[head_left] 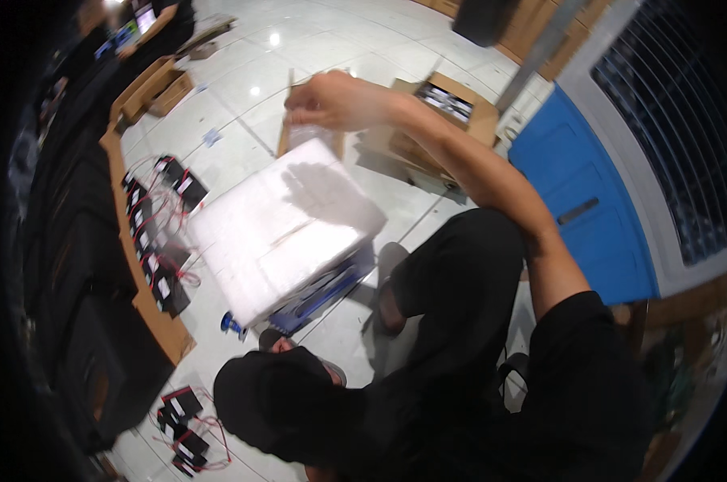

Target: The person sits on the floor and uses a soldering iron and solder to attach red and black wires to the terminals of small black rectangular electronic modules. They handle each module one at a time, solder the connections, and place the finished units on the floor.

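My right hand (327,100) reaches out past the far edge of a white foam block (275,233). Its fingers are curled together and slightly blurred; what they pinch, if anything, I cannot make out. Just below the fingertips is a clear, shiny plastic-like patch (309,135), in front of a cardboard piece (331,145) on the floor. The hand's shadow falls across the top of the foam block, which rests on a blue support (323,297) between my legs. My left hand does not show; only a small patch of skin appears at the lower edge.
Black battery-like packs with red wires (150,233) lie left, beside a long cardboard strip (142,297) and black speaker-like boxes (110,361). More packs (183,426) lie nearer. An open carton (452,112) stands far right, near a blue door panel (584,201). Another person (158,24) sits far left.
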`<action>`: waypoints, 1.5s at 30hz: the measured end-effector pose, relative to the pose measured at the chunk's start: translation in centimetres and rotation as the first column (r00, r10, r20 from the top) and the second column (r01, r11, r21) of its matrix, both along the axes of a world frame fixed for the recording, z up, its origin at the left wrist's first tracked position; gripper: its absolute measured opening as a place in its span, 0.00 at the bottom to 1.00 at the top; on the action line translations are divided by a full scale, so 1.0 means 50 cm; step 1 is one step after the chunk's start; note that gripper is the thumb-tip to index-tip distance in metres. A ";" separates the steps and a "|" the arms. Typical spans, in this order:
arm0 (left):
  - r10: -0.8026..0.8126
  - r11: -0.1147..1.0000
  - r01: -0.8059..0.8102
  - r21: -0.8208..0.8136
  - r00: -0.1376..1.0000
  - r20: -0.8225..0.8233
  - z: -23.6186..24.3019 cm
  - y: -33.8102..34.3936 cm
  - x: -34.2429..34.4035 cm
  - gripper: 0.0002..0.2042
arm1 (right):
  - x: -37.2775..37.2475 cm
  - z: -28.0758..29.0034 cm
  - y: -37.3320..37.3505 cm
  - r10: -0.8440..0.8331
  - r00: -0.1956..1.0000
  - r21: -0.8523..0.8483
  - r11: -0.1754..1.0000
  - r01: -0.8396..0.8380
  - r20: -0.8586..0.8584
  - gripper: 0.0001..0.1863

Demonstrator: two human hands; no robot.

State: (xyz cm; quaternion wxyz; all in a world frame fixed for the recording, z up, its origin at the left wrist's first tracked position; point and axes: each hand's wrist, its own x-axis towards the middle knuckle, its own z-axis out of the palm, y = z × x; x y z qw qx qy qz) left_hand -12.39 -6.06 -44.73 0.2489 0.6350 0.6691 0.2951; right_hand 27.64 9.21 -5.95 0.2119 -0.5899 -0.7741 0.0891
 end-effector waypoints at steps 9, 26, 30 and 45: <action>-0.012 0.996 0.002 -0.085 0.993 -0.116 0.014 0.013 0.048 0.08 | 0.371 -0.178 -0.285 -0.750 0.661 0.002 0.661 0.751 0.016 0.14; 0.034 0.983 -0.074 -0.167 0.973 -0.229 0.011 0.032 0.052 0.10 | 0.373 -0.542 -0.204 -0.688 0.547 0.085 0.655 0.750 0.477 0.36; 0.027 0.983 -0.070 -0.172 0.971 -0.236 0.011 0.035 0.043 0.10 | 0.351 -0.622 -0.223 -0.669 0.326 0.353 0.671 0.652 0.669 0.40; 0.056 0.980 -0.089 -0.180 0.982 -0.183 0.026 0.025 0.029 0.13 | 0.649 -0.492 -0.091 -0.836 0.519 -0.204 0.484 0.851 0.180 0.31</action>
